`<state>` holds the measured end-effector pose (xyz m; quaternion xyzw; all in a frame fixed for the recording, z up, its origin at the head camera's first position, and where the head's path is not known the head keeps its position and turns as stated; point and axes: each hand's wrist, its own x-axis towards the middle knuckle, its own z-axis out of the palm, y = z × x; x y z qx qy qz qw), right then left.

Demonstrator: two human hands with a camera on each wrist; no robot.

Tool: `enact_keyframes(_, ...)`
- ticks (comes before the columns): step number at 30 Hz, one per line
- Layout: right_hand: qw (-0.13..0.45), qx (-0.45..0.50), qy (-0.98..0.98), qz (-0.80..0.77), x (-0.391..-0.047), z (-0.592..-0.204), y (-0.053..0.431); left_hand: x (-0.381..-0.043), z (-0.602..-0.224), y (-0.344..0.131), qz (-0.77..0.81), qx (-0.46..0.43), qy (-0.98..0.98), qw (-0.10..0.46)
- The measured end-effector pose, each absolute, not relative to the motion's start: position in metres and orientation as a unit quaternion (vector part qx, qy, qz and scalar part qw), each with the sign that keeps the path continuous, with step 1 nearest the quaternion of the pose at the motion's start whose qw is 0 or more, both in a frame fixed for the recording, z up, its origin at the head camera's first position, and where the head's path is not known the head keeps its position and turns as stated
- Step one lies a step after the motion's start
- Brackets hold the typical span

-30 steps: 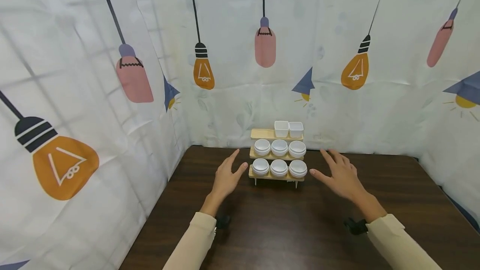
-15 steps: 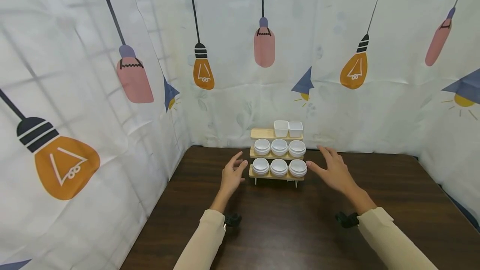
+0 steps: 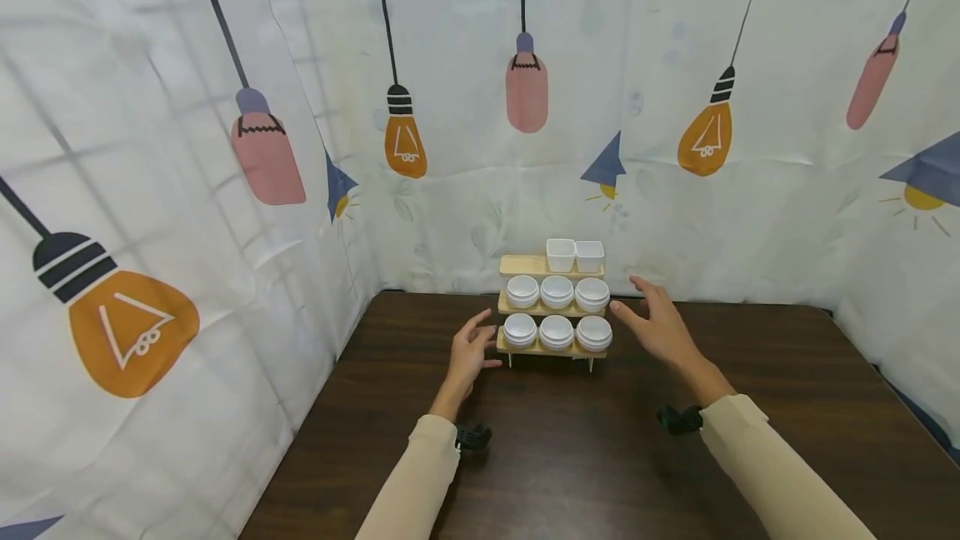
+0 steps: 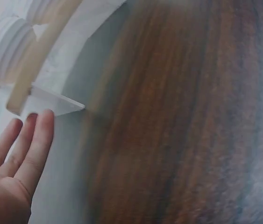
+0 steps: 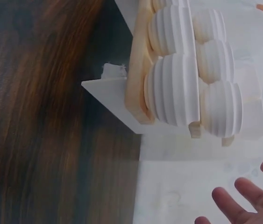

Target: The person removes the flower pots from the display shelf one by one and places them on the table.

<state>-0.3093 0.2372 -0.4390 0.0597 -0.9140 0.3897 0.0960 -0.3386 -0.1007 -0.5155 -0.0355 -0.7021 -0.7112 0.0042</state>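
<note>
A three-tier wooden stand (image 3: 519, 265) on white side legs sits at the back of the table. Three round white ribbed bowls (image 3: 557, 332) fill its bottom shelf, and three similar bowls (image 3: 557, 292) line the middle one. Two square white bowls (image 3: 560, 255) share the right part of the top shelf. My left hand (image 3: 467, 355), fingers spread and slightly bent, is right at the stand's lower left end; its fingertips overlap the white leg (image 4: 52, 100) in the left wrist view. On the other side, my right hand (image 3: 662, 333) holds nothing, its fingers extended beside the right end.
A dark wood-grain table (image 3: 555, 457) lies under both arms. White cloth (image 3: 465, 207) printed with hanging lamps rises directly behind the stand and along the left. Black wrist straps (image 3: 474, 437) sit below the light sleeves (image 3: 420, 473).
Both hands have moved inward toward the stand's two ends, the left one also slightly lower, with its fingers now at the stand's edge. The stand and bowls have stayed in place.
</note>
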Motion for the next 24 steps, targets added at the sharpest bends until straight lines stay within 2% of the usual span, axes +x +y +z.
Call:
enact_keyframes(5,0.096,0.048,-0.903,0.415,-0.316,-0.436,0.235,-0.342,-0.528,-0.097,-0.706,-0.027,-0.707,0.013)
enact_keyframes(24,0.075,0.025,-0.873,0.481,-0.340,-0.421,0.224,-0.345,-0.547,-0.096,-0.727,-0.056,-0.684,-0.013)
